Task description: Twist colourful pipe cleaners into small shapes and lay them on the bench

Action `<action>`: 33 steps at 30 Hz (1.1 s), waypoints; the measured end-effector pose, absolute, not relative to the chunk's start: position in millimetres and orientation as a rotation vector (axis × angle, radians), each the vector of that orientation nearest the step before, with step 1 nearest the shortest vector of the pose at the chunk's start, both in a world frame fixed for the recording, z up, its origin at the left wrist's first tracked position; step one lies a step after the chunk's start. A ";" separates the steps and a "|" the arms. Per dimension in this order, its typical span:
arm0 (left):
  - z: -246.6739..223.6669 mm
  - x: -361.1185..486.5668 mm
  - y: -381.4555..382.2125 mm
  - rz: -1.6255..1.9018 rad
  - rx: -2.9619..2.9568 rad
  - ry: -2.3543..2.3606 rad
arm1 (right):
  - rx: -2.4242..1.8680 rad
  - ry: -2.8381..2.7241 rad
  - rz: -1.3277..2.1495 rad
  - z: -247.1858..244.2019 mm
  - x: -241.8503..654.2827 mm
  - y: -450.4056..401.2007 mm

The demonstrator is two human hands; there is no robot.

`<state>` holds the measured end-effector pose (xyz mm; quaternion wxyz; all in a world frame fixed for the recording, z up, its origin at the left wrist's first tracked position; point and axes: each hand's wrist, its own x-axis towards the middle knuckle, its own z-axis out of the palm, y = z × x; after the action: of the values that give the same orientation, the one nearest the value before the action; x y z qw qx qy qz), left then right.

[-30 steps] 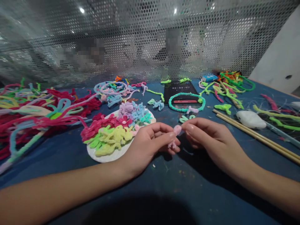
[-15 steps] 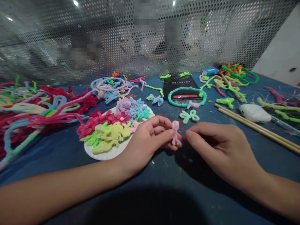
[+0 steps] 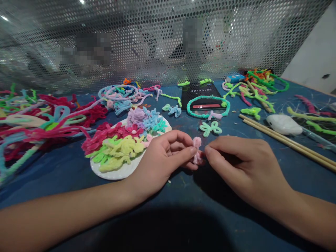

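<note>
A small pale-pink fuzzy pipe cleaner piece [image 3: 197,142], bent into a loop with short ends below, is pinched between the thumb and fingers of my left hand [image 3: 165,157]. Close by on the right, my right hand [image 3: 246,164] has thumb and forefinger pressed together, a small gap from the pink piece; whatever they hold, if anything, is too small to make out. Just beyond the hands lies a mint-green pipe cleaner bow [image 3: 210,129]. Behind it, a turquoise pipe cleaner ring [image 3: 189,109] partly overlaps a black phone [image 3: 202,89] showing a timer.
Left of my left hand, a white plate [image 3: 115,175] carries heaps of coloured pipe cleaner shapes. A tangle of long pipe cleaners [image 3: 52,131] spreads at far left. To the right lie wooden sticks [image 3: 286,141] and a white glue gun [image 3: 285,124]. Perforated metal [image 3: 147,63] borders the back.
Both hands stay almost in place, with the pink loop's top turned slightly. The scene has shifted a little leftward in view, and the phone's timer reads one second more.
</note>
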<state>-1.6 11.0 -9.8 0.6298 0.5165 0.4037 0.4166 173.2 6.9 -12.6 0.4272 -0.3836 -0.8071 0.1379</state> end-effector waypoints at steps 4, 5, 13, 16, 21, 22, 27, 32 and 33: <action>-8.7 -1.2 10.4 0.954 1.185 0.954 | -0.938 -2.025 0.348 -12.2 173.4 7.3; -8.4 -1.2 10.1 0.953 1.191 0.955 | -0.938 -2.027 0.355 -12.4 173.4 7.4; -6.5 -0.2 7.8 0.978 1.239 0.977 | -0.965 -2.052 0.403 -16.2 171.8 9.0; -5.2 0.5 7.4 0.978 1.259 0.975 | -0.955 -2.040 0.416 -15.6 172.2 7.8; -3.1 1.2 6.7 0.980 1.269 0.981 | -0.898 -2.056 0.445 -14.2 172.2 5.2; -3.1 1.2 6.7 0.985 1.267 0.981 | -0.894 -2.059 0.447 -14.2 172.0 4.9; -5.3 -0.3 7.6 0.982 1.303 0.977 | -0.912 -2.037 0.413 -13.5 171.7 5.1; -6.2 -0.8 7.9 0.989 1.317 0.996 | -0.954 -2.011 0.371 -13.3 171.9 6.2; -6.0 -0.7 7.8 0.986 1.320 1.001 | -0.953 -2.018 0.377 -13.6 171.9 6.1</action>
<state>-0.7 7.8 -6.0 0.5701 0.5626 0.4266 0.4201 171.9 6.1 -13.6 0.4254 -0.3811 -0.8069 0.1507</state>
